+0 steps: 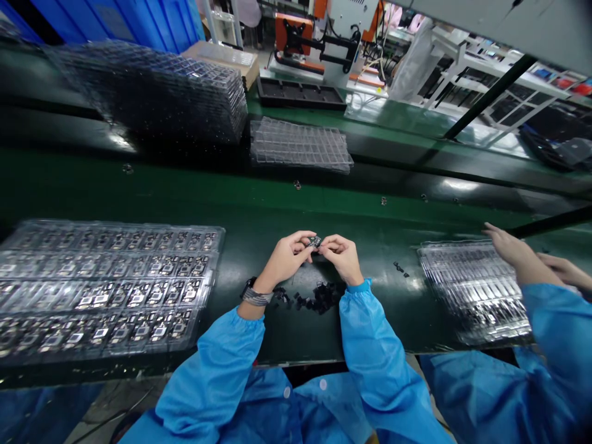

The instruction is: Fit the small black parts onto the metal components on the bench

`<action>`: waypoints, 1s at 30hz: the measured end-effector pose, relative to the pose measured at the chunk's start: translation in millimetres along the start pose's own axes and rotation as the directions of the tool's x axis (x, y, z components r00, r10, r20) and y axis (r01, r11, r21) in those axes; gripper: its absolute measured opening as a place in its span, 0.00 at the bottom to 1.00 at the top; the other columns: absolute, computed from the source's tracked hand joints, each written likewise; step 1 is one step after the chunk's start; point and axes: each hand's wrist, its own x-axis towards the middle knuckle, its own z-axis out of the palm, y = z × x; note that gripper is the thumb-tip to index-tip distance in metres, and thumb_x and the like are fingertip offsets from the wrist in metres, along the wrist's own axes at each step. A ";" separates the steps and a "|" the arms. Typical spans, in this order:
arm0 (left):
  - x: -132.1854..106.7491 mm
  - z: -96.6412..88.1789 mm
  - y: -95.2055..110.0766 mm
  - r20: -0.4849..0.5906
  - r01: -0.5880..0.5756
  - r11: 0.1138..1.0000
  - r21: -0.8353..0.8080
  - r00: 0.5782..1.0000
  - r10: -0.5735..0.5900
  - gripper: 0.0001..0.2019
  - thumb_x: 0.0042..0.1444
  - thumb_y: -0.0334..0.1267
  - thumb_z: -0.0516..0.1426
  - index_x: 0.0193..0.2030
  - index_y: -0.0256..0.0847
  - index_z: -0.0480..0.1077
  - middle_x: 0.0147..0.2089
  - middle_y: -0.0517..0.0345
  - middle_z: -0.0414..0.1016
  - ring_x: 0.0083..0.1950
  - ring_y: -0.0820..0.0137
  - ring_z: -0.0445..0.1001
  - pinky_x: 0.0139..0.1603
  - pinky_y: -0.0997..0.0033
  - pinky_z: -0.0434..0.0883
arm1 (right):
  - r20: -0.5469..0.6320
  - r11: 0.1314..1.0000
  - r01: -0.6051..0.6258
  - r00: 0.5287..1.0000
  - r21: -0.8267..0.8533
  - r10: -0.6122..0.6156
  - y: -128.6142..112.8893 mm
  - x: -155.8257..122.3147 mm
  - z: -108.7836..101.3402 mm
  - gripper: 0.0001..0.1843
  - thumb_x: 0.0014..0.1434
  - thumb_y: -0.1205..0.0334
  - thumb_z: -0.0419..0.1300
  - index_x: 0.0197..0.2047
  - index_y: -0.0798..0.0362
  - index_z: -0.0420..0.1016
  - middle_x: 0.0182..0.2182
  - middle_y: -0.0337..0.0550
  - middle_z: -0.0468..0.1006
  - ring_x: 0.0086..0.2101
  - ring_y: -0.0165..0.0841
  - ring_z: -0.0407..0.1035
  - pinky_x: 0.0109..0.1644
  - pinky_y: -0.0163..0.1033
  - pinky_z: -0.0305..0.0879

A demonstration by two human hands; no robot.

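A small circuit board (315, 241) is held up over the green work surface, in front of my body. My left hand (292, 253) pinches it from the left between thumb and fingers. From the other side, my right hand (341, 254) closes its fingertips on the board's right edge; whether they also hold a small part is hidden. Below my wrists lies a loose pile of small black pieces (324, 297). To my left, a clear plastic tray (217, 259) carries rows of similar circuit boards (160, 295).
At right, a co-worker's hands (513, 250) are over another stack of clear trays (444, 271). Several black pieces (400, 269) lie nearby. Behind are flat clear trays (300, 145), a tall tray stack (185, 92), a black tray (300, 94) and small parts (297, 185) on the belt.
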 end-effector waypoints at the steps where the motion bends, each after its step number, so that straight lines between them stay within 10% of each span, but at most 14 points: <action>1: 0.0 0.0 0.1 -0.001 -0.003 1.000 0.003 1.000 0.003 0.17 0.59 0.39 0.61 0.53 0.37 0.73 0.38 0.55 0.75 0.31 0.72 0.78 0.34 0.72 0.74 | -0.004 1.000 -0.003 1.000 -0.005 0.003 -0.1 0.0 0.4 0.13 0.50 0.54 0.73 0.34 0.51 0.77 0.29 0.43 0.83 0.32 0.40 0.80 0.41 0.42 0.75; 30: -0.1 6.6 -8.9 0.071 0.024 0.999 0.025 0.997 -0.026 0.16 0.60 0.40 0.60 0.53 0.38 0.72 0.36 0.57 0.74 0.30 0.71 0.79 0.32 0.72 0.74 | -0.121 0.997 -0.004 0.993 0.072 0.013 -0.9 0.2 9.7 0.24 0.48 0.47 0.76 0.41 0.50 0.73 0.26 0.38 0.82 0.28 0.35 0.78 0.37 0.41 0.77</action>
